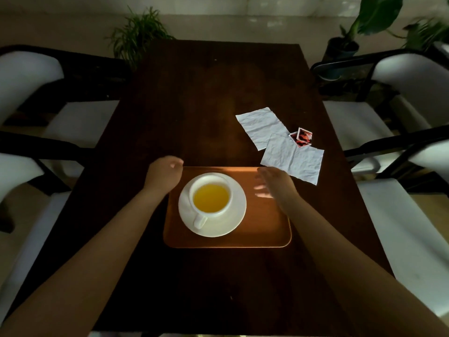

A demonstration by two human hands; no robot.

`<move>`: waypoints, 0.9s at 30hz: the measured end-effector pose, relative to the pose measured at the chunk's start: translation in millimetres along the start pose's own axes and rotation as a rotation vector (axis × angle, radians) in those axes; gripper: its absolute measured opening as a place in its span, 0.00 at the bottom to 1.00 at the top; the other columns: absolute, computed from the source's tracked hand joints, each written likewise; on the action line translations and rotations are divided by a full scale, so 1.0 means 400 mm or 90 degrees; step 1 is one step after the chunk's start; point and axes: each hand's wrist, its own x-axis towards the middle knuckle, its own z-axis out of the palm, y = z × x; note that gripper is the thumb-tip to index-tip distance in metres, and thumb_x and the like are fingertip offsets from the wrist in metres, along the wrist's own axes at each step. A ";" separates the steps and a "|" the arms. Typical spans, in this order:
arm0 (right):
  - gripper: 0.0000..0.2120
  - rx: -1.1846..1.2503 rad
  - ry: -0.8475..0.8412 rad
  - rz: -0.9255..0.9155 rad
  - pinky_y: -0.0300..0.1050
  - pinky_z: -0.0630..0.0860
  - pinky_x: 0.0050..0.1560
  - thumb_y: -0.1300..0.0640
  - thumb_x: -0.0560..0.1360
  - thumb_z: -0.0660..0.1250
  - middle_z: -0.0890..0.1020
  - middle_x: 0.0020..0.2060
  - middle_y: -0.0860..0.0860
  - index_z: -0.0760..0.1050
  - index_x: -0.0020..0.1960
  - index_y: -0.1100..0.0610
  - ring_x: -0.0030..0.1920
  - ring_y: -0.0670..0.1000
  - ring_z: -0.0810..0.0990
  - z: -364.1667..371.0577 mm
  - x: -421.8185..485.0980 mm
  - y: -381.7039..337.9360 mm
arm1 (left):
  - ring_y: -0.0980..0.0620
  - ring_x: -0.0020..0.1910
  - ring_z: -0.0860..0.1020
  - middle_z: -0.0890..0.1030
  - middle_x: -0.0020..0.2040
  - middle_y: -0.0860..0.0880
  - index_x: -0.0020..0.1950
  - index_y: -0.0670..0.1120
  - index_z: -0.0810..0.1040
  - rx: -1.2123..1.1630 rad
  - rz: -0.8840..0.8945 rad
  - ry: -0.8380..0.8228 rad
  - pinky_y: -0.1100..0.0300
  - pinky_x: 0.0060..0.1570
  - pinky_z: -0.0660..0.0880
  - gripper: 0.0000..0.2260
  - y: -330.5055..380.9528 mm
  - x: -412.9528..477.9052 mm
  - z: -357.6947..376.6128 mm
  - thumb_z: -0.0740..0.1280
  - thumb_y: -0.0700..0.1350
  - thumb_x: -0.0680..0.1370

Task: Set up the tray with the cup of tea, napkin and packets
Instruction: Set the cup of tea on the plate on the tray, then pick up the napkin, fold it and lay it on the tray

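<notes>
Left hand (165, 175) hangs loosely curled at the tray's far left corner, holding nothing; whether it touches the rim cannot be told. Right hand (272, 182) is over the tray's right part, fingers spread and motion-blurred, also empty. Tray (267, 224): wood, on the dark surface (194, 105), directly in front. Cup (211, 198) on saucer (233, 220) already sits on the tray's left half, handle toward the person, tea close to the brim. Judgement: ceramic, fragile, slosh-prone; if shifted, take the saucer by its rim with both hands, keep level. Two napkins (291, 156) lie flat and overlapping on the surface just beyond the tray's far right corner, creased. Judgement: light, limp, will flop; pinch one by a free corner or edge. Packets (301, 137), small and red-printed, rest partly on the napkins; count unclear. Judgement: thin, slick, light; lift these off first with a fingertip pinch at the edges, or they slide when a napkin moves. Bare right half of tray suits both.
</notes>
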 end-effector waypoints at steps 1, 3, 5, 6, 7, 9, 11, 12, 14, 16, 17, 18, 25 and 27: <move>0.14 0.002 0.016 -0.010 0.51 0.81 0.44 0.57 0.79 0.59 0.80 0.49 0.59 0.73 0.60 0.63 0.40 0.54 0.81 -0.031 0.008 -0.010 | 0.43 0.61 0.75 0.78 0.62 0.41 0.61 0.42 0.76 0.026 0.025 0.010 0.51 0.61 0.69 0.14 0.036 0.017 -0.007 0.57 0.44 0.79; 0.13 0.015 0.037 -0.010 0.50 0.80 0.41 0.59 0.78 0.60 0.79 0.47 0.59 0.73 0.60 0.63 0.36 0.51 0.79 -0.082 0.031 -0.023 | 0.44 0.61 0.74 0.78 0.62 0.42 0.60 0.42 0.76 0.054 0.057 0.015 0.52 0.60 0.70 0.14 0.102 0.047 -0.012 0.57 0.43 0.78; 0.13 0.011 0.063 0.013 0.49 0.79 0.40 0.61 0.77 0.60 0.78 0.46 0.59 0.73 0.59 0.65 0.35 0.52 0.78 -0.141 0.056 -0.028 | 0.44 0.60 0.75 0.78 0.61 0.42 0.59 0.42 0.77 0.066 0.104 -0.008 0.51 0.60 0.71 0.13 0.174 0.070 0.016 0.59 0.41 0.77; 0.12 -0.006 0.080 0.026 0.50 0.79 0.40 0.62 0.76 0.60 0.78 0.45 0.60 0.74 0.57 0.66 0.35 0.53 0.77 -0.168 0.070 -0.023 | 0.44 0.60 0.75 0.79 0.60 0.42 0.58 0.42 0.77 0.066 0.127 -0.027 0.52 0.60 0.71 0.13 0.210 0.077 0.039 0.60 0.40 0.76; 0.12 -0.033 0.098 0.038 0.52 0.80 0.42 0.63 0.76 0.60 0.78 0.44 0.60 0.74 0.56 0.67 0.34 0.53 0.78 -0.194 0.084 -0.015 | 0.44 0.59 0.76 0.80 0.59 0.42 0.57 0.42 0.78 0.064 0.147 -0.045 0.52 0.61 0.71 0.13 0.241 0.087 0.070 0.61 0.39 0.75; 0.11 -0.132 0.140 0.045 0.56 0.81 0.49 0.62 0.75 0.61 0.79 0.43 0.61 0.76 0.53 0.68 0.38 0.56 0.80 -0.238 0.111 0.012 | 0.45 0.58 0.77 0.81 0.57 0.42 0.55 0.42 0.80 0.037 0.149 -0.080 0.53 0.61 0.73 0.12 0.298 0.103 0.141 0.64 0.37 0.73; 0.11 -0.252 0.168 0.033 0.53 0.79 0.54 0.60 0.75 0.63 0.82 0.48 0.61 0.77 0.53 0.65 0.47 0.58 0.82 -0.267 0.130 0.043 | 0.43 0.57 0.78 0.80 0.57 0.40 0.55 0.41 0.79 -0.041 0.092 -0.169 0.52 0.58 0.76 0.12 0.341 0.112 0.224 0.66 0.35 0.72; 0.11 -0.305 0.174 0.023 0.50 0.78 0.55 0.59 0.75 0.63 0.81 0.53 0.59 0.77 0.54 0.62 0.52 0.58 0.80 -0.277 0.136 0.057 | 0.42 0.57 0.77 0.79 0.58 0.39 0.56 0.40 0.78 -0.066 0.058 -0.224 0.52 0.55 0.77 0.13 0.361 0.107 0.260 0.66 0.34 0.72; 0.15 -0.390 0.170 -0.002 0.49 0.75 0.56 0.55 0.74 0.65 0.78 0.59 0.58 0.75 0.59 0.58 0.59 0.58 0.76 -0.287 0.148 0.082 | 0.43 0.56 0.76 0.79 0.54 0.42 0.53 0.39 0.78 -0.056 0.032 -0.295 0.52 0.54 0.76 0.10 0.377 0.109 0.338 0.67 0.34 0.72; 0.19 -0.479 0.155 -0.041 0.52 0.73 0.60 0.52 0.74 0.66 0.74 0.62 0.58 0.72 0.63 0.56 0.63 0.58 0.70 -0.293 0.165 0.103 | 0.45 0.52 0.75 0.76 0.41 0.49 0.39 0.45 0.76 0.026 0.055 -0.296 0.53 0.53 0.75 0.06 0.378 0.115 0.394 0.65 0.34 0.71; 0.21 -0.526 0.146 -0.061 0.53 0.71 0.61 0.51 0.73 0.67 0.73 0.63 0.58 0.70 0.64 0.55 0.65 0.59 0.68 -0.293 0.174 0.111 | 0.45 0.52 0.75 0.74 0.38 0.50 0.36 0.46 0.74 0.058 0.063 -0.283 0.55 0.52 0.73 0.08 0.374 0.123 0.420 0.64 0.34 0.71; 0.22 -0.564 0.140 -0.079 0.53 0.69 0.62 0.50 0.73 0.67 0.72 0.64 0.57 0.69 0.65 0.53 0.65 0.59 0.66 -0.290 0.182 0.118 | 0.44 0.55 0.75 0.76 0.42 0.47 0.39 0.45 0.75 0.085 0.059 -0.276 0.56 0.54 0.72 0.06 0.372 0.128 0.440 0.64 0.34 0.71; 0.14 -0.534 0.209 -0.147 0.50 0.68 0.61 0.56 0.74 0.65 0.73 0.60 0.55 0.74 0.60 0.53 0.61 0.56 0.70 -0.272 0.225 0.153 | 0.38 0.63 0.68 0.67 0.66 0.38 0.64 0.41 0.67 0.194 0.022 -0.179 0.51 0.57 0.73 0.20 0.370 0.163 0.564 0.65 0.39 0.73; 0.11 -0.516 0.235 -0.167 0.50 0.68 0.60 0.58 0.74 0.65 0.75 0.57 0.55 0.76 0.56 0.54 0.59 0.56 0.71 -0.272 0.234 0.159 | 0.38 0.61 0.70 0.66 0.66 0.37 0.64 0.40 0.67 0.145 -0.005 -0.170 0.51 0.55 0.74 0.20 0.371 0.166 0.583 0.64 0.37 0.73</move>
